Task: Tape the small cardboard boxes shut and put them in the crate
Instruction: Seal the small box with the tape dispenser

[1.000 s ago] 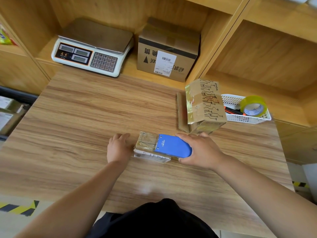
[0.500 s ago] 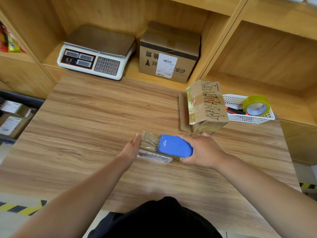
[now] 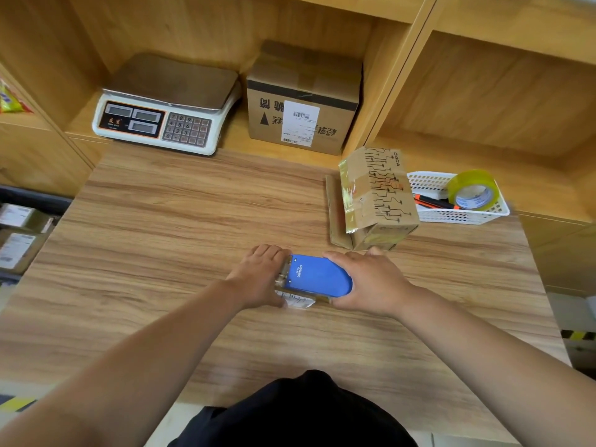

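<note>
On the table [image 3: 161, 237], right hand [image 3: 374, 282] grips blue "deli" dispenser [image 3: 317, 275]; left hand [image 3: 258, 275] grips small box [image 3: 298, 300].

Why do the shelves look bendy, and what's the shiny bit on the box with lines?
Head view: the wide-angle lens bows the shelf edges near the borders; the shine is glare off clear tape on the printed box; parcels at the left edge look smeared; the left hand gripping the small box and right hand gripping the tape dispenser look sharp.
</note>
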`<state>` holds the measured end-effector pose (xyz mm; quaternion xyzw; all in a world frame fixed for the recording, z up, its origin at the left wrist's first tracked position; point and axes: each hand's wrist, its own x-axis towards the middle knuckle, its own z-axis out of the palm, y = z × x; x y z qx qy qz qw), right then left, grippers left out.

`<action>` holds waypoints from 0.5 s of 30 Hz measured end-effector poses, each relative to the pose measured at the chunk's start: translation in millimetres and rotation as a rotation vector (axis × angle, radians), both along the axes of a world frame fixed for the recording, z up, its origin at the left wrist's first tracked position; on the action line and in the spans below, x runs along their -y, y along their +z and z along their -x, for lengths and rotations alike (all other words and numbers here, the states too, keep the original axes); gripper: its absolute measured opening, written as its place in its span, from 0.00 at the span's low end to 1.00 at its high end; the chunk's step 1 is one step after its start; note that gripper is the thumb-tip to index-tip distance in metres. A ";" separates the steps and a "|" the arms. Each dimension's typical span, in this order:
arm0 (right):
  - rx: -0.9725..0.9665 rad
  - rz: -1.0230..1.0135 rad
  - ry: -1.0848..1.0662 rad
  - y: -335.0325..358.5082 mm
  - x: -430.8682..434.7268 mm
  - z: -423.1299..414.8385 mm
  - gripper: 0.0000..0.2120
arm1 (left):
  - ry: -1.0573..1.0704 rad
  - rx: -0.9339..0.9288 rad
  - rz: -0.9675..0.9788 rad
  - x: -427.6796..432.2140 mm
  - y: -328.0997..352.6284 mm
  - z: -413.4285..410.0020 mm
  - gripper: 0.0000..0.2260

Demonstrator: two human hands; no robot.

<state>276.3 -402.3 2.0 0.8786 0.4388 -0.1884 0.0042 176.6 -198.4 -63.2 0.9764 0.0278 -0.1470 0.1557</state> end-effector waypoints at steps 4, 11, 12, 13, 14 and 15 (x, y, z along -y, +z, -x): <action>-0.044 0.013 -0.028 -1.4 2.2 -3.3 0.37 | 0.018 0.037 -0.001 0.6 -2.9 0.6 0.44; -0.027 -0.036 0.021 16.7 21.2 -16.9 0.38 | 0.040 0.055 -0.008 2.0 -5.3 -0.7 0.43; -0.030 -0.029 0.020 18.0 27.5 -19.8 0.38 | 0.043 0.057 -0.009 2.4 -5.4 -1.3 0.43; -0.035 -0.016 0.012 18.8 34.8 -22.8 0.38 | 0.045 0.056 -0.010 2.8 -5.4 -1.8 0.43; -0.042 -0.001 0.001 19.5 42.9 -25.6 0.38 | 0.047 0.054 -0.013 3.3 -5.1 -2.4 0.44; -0.048 0.013 -0.009 19.8 51.0 -28.0 0.38 | 0.048 0.049 -0.017 3.5 -5.1 -2.7 0.44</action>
